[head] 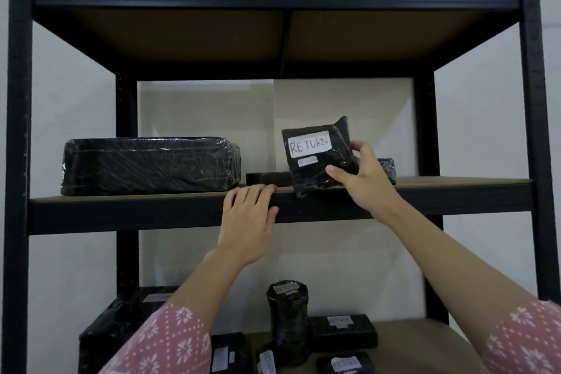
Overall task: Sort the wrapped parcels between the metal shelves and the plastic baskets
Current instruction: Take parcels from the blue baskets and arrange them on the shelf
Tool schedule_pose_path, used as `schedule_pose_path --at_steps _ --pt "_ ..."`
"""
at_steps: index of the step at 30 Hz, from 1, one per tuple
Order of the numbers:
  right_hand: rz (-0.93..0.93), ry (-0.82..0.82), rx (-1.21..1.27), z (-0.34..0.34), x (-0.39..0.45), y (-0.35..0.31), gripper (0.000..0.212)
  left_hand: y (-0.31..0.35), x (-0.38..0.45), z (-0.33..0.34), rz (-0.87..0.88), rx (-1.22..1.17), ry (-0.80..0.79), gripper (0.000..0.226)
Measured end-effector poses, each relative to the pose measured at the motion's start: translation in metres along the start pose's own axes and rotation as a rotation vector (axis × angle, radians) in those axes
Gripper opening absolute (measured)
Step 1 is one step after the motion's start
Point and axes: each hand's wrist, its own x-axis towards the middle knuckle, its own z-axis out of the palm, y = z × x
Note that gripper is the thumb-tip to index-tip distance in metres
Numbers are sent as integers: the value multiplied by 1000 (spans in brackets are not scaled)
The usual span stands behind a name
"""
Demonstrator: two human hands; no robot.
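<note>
A small black wrapped parcel with a white label reading RETURN stands tilted at the front edge of the middle shelf board. My right hand grips its right side, thumb across the front. My left hand rests flat on the shelf's front rail, fingers over the edge, holding nothing. A large black wrapped parcel lies on the same shelf at the left. A thin flat parcel lies behind the held one, and another small parcel shows partly behind my right hand.
The black metal shelving has an upper board overhead. On the lower shelf sit several labelled black parcels, among them an upright cylinder, a flat box and a big parcel at the left. No baskets are in view.
</note>
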Motion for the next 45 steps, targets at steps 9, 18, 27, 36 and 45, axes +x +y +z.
schedule_pose_path --at_steps 9,18,27,36,45 --pt "83 26 145 -1 12 13 45 1 -1 -1 4 -30 -1 35" --pt "58 73 159 -2 7 16 44 6 -1 -8 -4 -54 -34 41" --pt "88 181 338 -85 -65 43 35 117 -44 -13 147 -155 -272 66" --pt "210 230 226 -258 -181 104 33 305 -112 26 224 -165 -519 72" --pt "375 226 165 -394 -274 182 35 470 -162 75 221 -272 -659 69"
